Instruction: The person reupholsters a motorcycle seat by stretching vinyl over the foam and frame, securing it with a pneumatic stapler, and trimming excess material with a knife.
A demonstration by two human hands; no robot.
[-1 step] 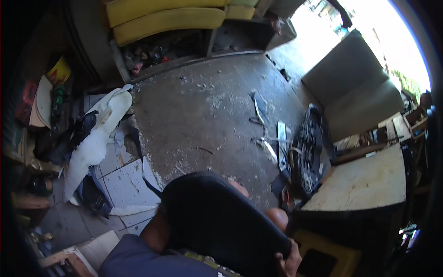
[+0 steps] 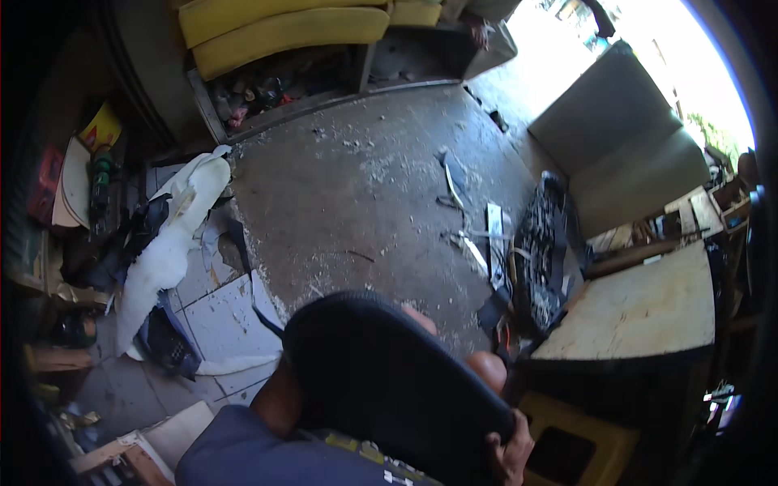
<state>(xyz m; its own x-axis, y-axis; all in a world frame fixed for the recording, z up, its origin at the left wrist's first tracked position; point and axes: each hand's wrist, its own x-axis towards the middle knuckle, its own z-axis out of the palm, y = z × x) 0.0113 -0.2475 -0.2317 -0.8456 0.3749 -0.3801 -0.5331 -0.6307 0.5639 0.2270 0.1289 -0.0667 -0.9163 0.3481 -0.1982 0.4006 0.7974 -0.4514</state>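
A long black padded cushion with a rounded end (image 2: 389, 381) lies slantwise over my lap, tilted down to the right. My right hand (image 2: 512, 452) is closed around its lower right edge, with the thumb on the black face. My left arm (image 2: 278, 401) runs from a blue-grey sleeve down behind the cushion's left side; the left hand itself is hidden. Beyond the cushion's right edge a bare knee (image 2: 486, 371) shows, and a small patch of skin shows farther up that edge.
White foam scrap (image 2: 158, 259) and dark cloth lie on tiles at left. Strips and shavings litter the concrete floor (image 2: 324, 202). At right stand a pale board (image 2: 632, 312), a black slatted piece (image 2: 541, 251) and a yellow stool (image 2: 604, 437). Another person's hand (image 2: 480, 34) hangs beside yellow cushions (image 2: 288, 40).
The view has shifted slightly, and the cushion's rounded end appears a little higher. My right hand keeps its hold on the edge.
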